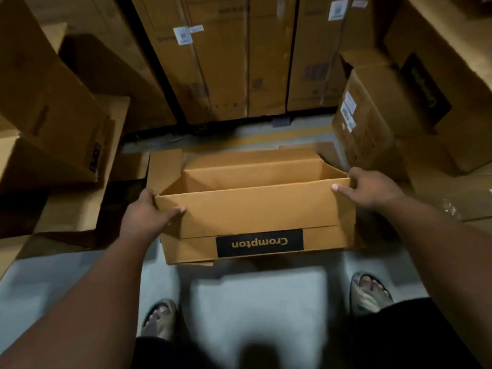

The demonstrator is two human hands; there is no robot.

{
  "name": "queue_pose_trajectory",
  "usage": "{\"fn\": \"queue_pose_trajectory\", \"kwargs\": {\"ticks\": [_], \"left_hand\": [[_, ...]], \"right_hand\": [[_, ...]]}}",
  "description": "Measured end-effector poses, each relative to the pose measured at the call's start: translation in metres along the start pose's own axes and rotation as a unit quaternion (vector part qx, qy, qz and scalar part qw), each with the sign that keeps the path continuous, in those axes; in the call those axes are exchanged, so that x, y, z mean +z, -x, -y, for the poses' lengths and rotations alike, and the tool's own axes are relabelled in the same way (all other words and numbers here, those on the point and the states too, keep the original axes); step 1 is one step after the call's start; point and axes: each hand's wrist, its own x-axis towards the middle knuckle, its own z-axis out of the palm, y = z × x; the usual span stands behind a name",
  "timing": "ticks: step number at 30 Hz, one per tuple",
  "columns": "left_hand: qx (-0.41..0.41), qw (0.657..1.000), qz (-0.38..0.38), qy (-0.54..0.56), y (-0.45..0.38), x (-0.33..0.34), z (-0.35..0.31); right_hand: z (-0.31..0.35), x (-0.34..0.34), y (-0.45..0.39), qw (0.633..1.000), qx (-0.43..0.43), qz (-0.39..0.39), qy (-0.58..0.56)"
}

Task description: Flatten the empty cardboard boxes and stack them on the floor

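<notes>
Crompton is printed in gold on a black label (259, 243) on the near side of the open box (255, 209), and it reads upside down from the head camera. The box is seen sitting on the grey floor (255, 296), right in front of two sandalled feet, with its top flaps folded out and nothing visible inside.

The near left corner of the box is gripped by the left hand (145, 215): the thumb is laid along the outside of the near flap and the fingers are curled over the edge. The near right corner is held by the right hand (372, 186) in the same way, thumb pointing inward along the top edge, fingers wrapped round the corner. Both arms are stretched forward and down.

Behind the box, tall cartons (239, 62) are stood against each other, with white stickers (183, 35) too blurred to be read. To the right of the box a smaller carton (372, 123) with a white shipping label is seen, text unreadable. To the left, more open cardboard (53, 123) is piled up loosely.
</notes>
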Motion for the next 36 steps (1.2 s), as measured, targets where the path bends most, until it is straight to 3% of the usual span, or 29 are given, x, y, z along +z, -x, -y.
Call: {"fn": "queue_pose_trajectory", "kwargs": {"ticks": [4, 8, 12, 15, 17, 21, 23, 25, 27, 32, 36], "left_hand": [[-0.036, 0.997, 0.035, -0.054, -0.028, 0.018, -0.003], [-0.035, 0.998, 0.050, -0.019, -0.041, 0.055, 0.003], [0.008, 0.995, 0.100, -0.027, -0.045, 0.089, 0.006], [0.032, 0.985, 0.142, -0.094, -0.040, 0.103, 0.018], [0.026, 0.986, 0.141, -0.080, -0.040, 0.104, 0.023], [-0.042, 0.990, 0.132, 0.017, -0.043, 0.104, 0.021], [-0.074, 0.987, 0.143, 0.031, -0.044, 0.103, 0.020], [-0.087, 0.983, 0.159, 0.030, -0.046, 0.100, 0.019], [-0.087, 0.984, 0.157, 0.010, -0.051, 0.091, 0.016], [-0.064, 0.987, 0.136, -0.062, -0.053, 0.050, -0.012], [-0.062, 0.976, 0.200, -0.055, -0.056, 0.004, -0.044]], "right_hand": [[0.008, 0.001, -0.032, 0.998, 0.000, 0.005, 0.067], [0.004, 0.039, -0.055, 0.998, 0.027, 0.022, 0.056], [0.005, 0.064, -0.075, 0.989, 0.100, -0.049, -0.100], [-0.005, 0.078, -0.078, 0.969, 0.103, -0.048, -0.218], [-0.016, 0.088, -0.075, 0.955, 0.117, -0.039, -0.270], [-0.031, 0.090, -0.065, 0.935, 0.139, 0.023, -0.325], [-0.036, 0.083, -0.062, 0.922, 0.138, 0.102, -0.347], [-0.037, 0.067, -0.058, 0.921, 0.126, 0.197, -0.311], [-0.036, 0.052, -0.054, 0.938, 0.113, 0.244, -0.219], [-0.016, 0.017, -0.048, 0.984, 0.032, 0.145, -0.102], [-0.003, -0.005, -0.048, 0.981, 0.089, 0.163, -0.053]]}}
